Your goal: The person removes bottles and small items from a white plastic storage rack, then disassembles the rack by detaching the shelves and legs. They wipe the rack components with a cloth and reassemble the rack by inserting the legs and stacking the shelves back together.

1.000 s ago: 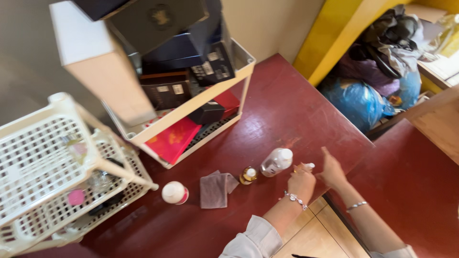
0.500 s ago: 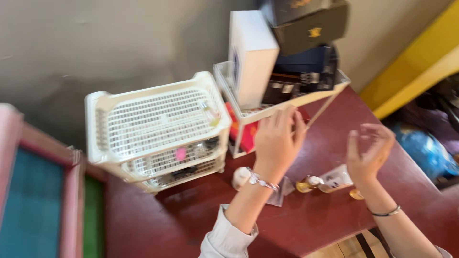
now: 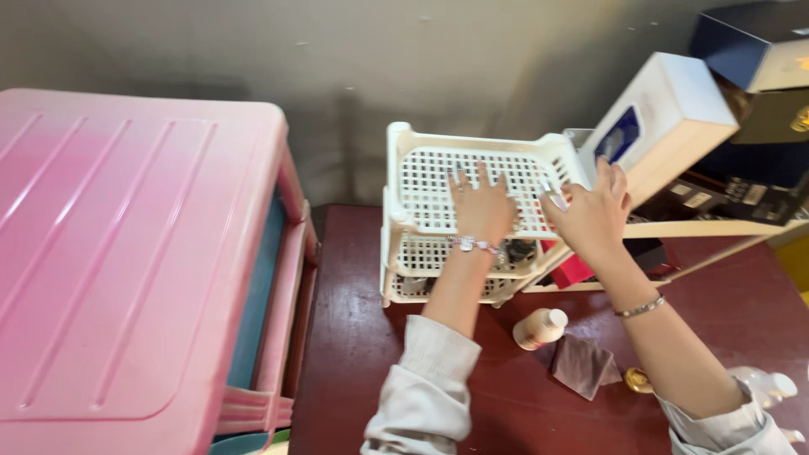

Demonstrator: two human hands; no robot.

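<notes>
Resting flat with fingers spread, the left hand (image 3: 480,206) lies on the top shelf of the white plastic rack (image 3: 421,181), while the open right hand (image 3: 594,215) touches its right edge.

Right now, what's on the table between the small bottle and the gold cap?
In the head view, a folded grey-brown cloth lies on the dark red table between the small bottle and the gold cap. Nothing else shows there.

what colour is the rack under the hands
Cream-white plastic rack, shown in the head view, with a lattice of small holes.
</notes>
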